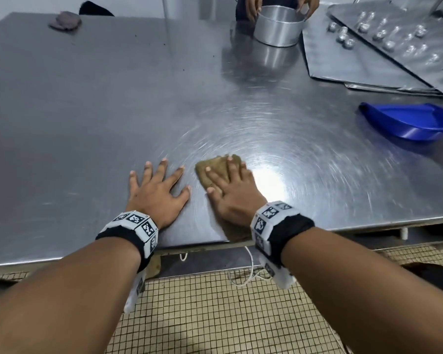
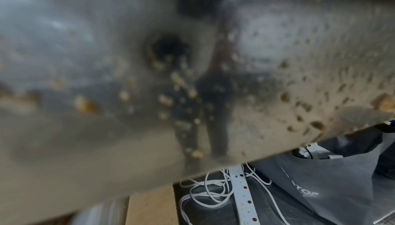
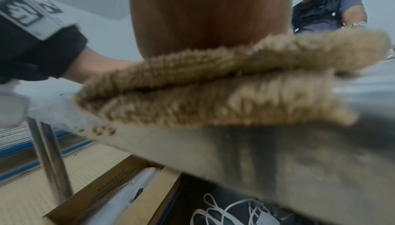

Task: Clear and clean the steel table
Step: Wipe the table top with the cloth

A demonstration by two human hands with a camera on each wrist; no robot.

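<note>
My right hand (image 1: 228,182) lies flat with straight fingers on a tan cloth (image 1: 212,169), pressing it onto the steel table (image 1: 113,98) near the front edge. The cloth's near end hangs at the table edge, shown as a folded fuzzy pad (image 3: 213,93) in the right wrist view. Just left of it, my left hand (image 1: 159,187) rests flat on the bare steel with fingers spread, holding nothing. The left wrist view is blurred and shows only the spattered table edge (image 2: 278,76) close up.
A blue dustpan (image 1: 409,121) lies at the right. Another person's hands hold a round steel tin (image 1: 278,25) at the far side. Grey trays (image 1: 381,47) with small foil pieces fill the far right. A crumpled grey rag (image 1: 65,20) sits far left. Cables (image 2: 213,193) lie under the table.
</note>
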